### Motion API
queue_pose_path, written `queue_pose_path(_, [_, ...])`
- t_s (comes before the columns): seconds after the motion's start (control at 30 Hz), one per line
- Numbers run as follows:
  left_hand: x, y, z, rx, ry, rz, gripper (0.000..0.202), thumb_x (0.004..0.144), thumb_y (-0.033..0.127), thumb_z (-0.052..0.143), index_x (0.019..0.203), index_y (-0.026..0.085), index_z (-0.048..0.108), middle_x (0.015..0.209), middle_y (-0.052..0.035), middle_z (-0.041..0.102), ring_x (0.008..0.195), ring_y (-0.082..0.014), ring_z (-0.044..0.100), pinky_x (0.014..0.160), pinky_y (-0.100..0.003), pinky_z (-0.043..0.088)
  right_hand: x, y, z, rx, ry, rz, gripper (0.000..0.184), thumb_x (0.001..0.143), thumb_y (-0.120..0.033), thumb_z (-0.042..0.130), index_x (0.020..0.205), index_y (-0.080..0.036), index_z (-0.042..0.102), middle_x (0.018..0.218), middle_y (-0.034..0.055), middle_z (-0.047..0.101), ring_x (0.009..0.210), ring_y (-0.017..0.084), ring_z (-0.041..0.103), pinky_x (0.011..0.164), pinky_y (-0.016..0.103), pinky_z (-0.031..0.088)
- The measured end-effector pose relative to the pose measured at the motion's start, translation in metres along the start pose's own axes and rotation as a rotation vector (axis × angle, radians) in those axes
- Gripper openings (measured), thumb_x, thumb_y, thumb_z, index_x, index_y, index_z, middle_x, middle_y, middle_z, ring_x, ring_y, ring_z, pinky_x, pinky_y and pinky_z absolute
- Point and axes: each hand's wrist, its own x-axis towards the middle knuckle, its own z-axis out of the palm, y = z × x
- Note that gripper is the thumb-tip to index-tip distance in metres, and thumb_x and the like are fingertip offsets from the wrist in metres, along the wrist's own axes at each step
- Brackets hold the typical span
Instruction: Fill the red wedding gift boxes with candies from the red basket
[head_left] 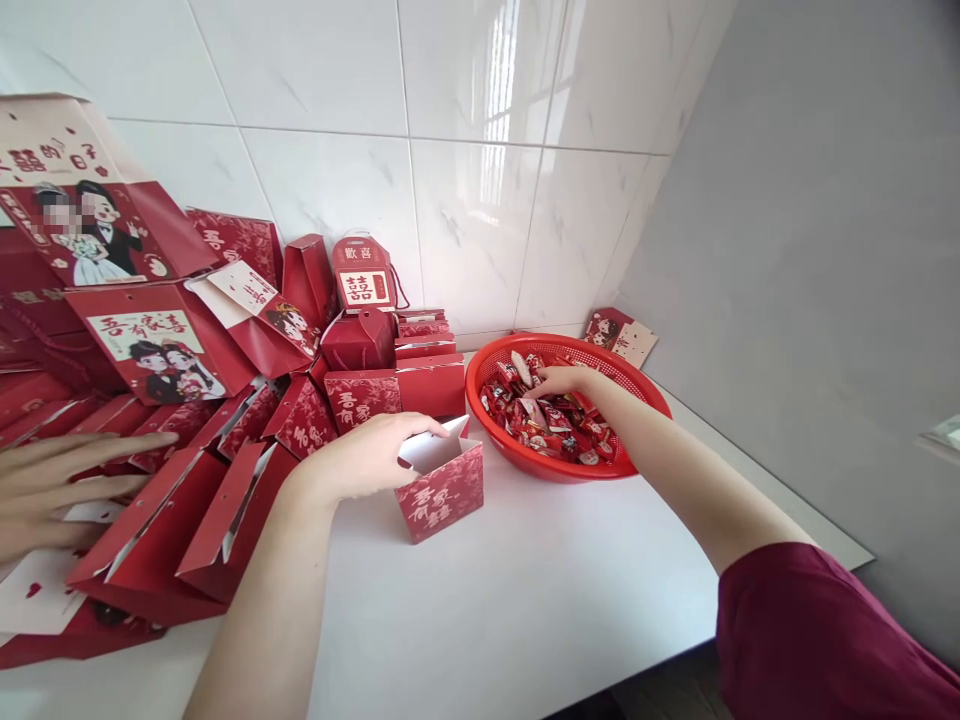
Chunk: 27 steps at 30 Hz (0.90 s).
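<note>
My left hand (379,455) is closed on the side and top edge of a small red gift box (450,495). The box stands upright on the white table with its top open and its pale inside showing. Inside a red plastic basket (517,462), my right hand (559,382) rests among wrapped candies (555,415). Its visible fingers are apart and touch the candies, with the tips partly hidden among the wrappers.
Many red gift boxes (240,510) crowd the left side and back against the tiled wall. Another person's blurred hand (67,490) is over them at far left. Behind the basket a flat printed box (622,335) leans in the corner. The white table (420,620) ends at a front edge.
</note>
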Motion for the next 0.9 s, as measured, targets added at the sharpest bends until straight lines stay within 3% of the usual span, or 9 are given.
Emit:
queue_pose_path(0.23, [0.000, 0.001, 0.001, -0.004, 0.001, 0.015, 0.058, 0.070, 0.014, 0.053, 0.122, 0.038, 0.061, 0.132, 0.0063, 0.059, 0.120, -0.0215, 0.055, 0.095, -0.029, 0.046, -0.005, 0.006, -0.007, 0.190, -0.182, -0.225, 0.068, 0.066, -0.052, 0.075, 0.125, -0.021, 0.062, 0.128, 0.0071, 0.062, 0.114, 0.026, 0.059, 0.094, 0.029, 0.047])
queue_pose_path(0.4, [0.000, 0.003, 0.000, -0.039, -0.019, 0.009, 0.057, 0.069, 0.012, 0.052, 0.121, 0.033, 0.062, 0.129, 0.0022, 0.061, 0.113, -0.0227, 0.060, 0.092, -0.029, 0.048, -0.011, 0.002, -0.011, 0.220, -0.267, -0.298, 0.060, 0.067, -0.041, 0.070, 0.122, -0.018, 0.063, 0.105, 0.0051, 0.069, 0.096, 0.021, 0.064, 0.082, 0.028, 0.051])
queue_pose_path(0.63, [0.000, 0.005, 0.001, -0.026, -0.013, -0.006, 0.055, 0.070, 0.014, 0.053, 0.120, 0.033, 0.063, 0.129, 0.0008, 0.062, 0.111, -0.0245, 0.061, 0.089, -0.030, 0.049, -0.005, -0.007, -0.006, 0.052, -0.172, -0.259, 0.025, 0.071, -0.035, 0.066, 0.089, -0.017, 0.066, 0.082, 0.0014, 0.065, 0.079, 0.019, 0.061, 0.070, 0.027, 0.048])
queue_pose_path(0.77, [0.000, 0.004, 0.001, -0.018, -0.009, -0.002, 0.056, 0.069, 0.013, 0.053, 0.121, 0.033, 0.062, 0.128, 0.0013, 0.063, 0.109, -0.0225, 0.062, 0.089, -0.028, 0.048, -0.003, -0.013, 0.000, -0.048, -0.098, -0.231, 0.026, 0.077, -0.041, 0.064, 0.088, -0.018, 0.067, 0.084, 0.0014, 0.067, 0.078, 0.019, 0.062, 0.071, 0.027, 0.047])
queue_pose_path(0.9, [-0.002, 0.004, 0.001, -0.041, -0.024, 0.001, 0.055, 0.071, 0.016, 0.054, 0.122, 0.034, 0.061, 0.127, 0.0019, 0.063, 0.107, -0.0214, 0.062, 0.081, -0.026, 0.049, -0.010, -0.018, -0.003, -0.121, -0.035, -0.218, 0.022, 0.077, -0.036, 0.066, 0.092, -0.019, 0.069, 0.092, 0.0032, 0.070, 0.084, 0.021, 0.065, 0.075, 0.027, 0.047])
